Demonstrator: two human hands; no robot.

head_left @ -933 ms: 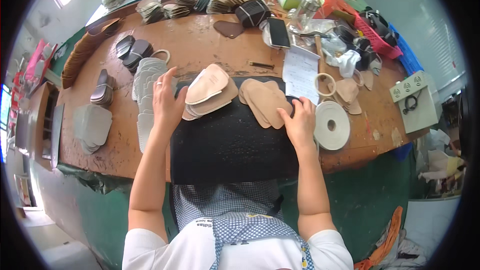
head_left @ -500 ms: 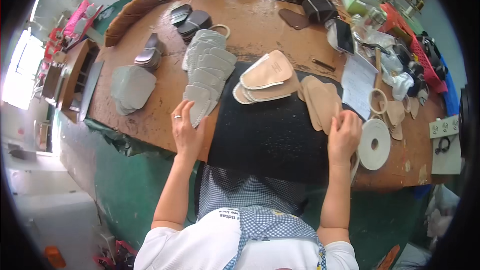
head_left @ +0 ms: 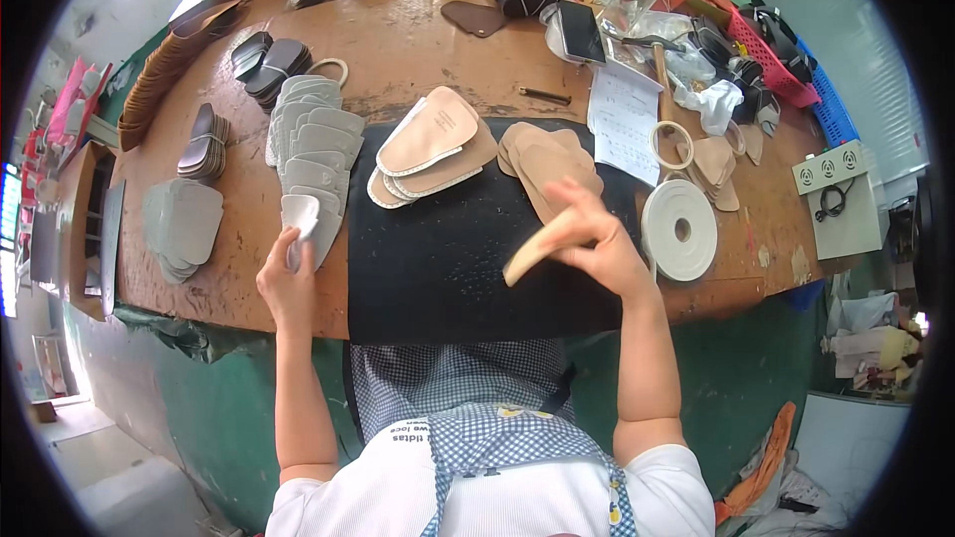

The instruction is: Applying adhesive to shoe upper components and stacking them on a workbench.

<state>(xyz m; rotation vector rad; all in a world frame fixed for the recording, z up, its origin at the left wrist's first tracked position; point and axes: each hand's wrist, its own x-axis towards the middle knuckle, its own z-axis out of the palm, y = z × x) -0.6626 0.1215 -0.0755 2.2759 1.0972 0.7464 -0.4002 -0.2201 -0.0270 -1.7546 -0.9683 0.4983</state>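
Step in hand judged as taking up of single pieces, one per hand. Tan piece, blurred and curved, is pinched by right hand above black mat, near tan pile. Pale grey piece is gripped at near edge by left hand, at near end of grey row; full separation cannot be told. Next move judged to call for clean parting from row, tan piece kept unsqueezed.

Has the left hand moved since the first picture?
Yes. Judged against the black mat, the left hand has moved leftward and down in the view.
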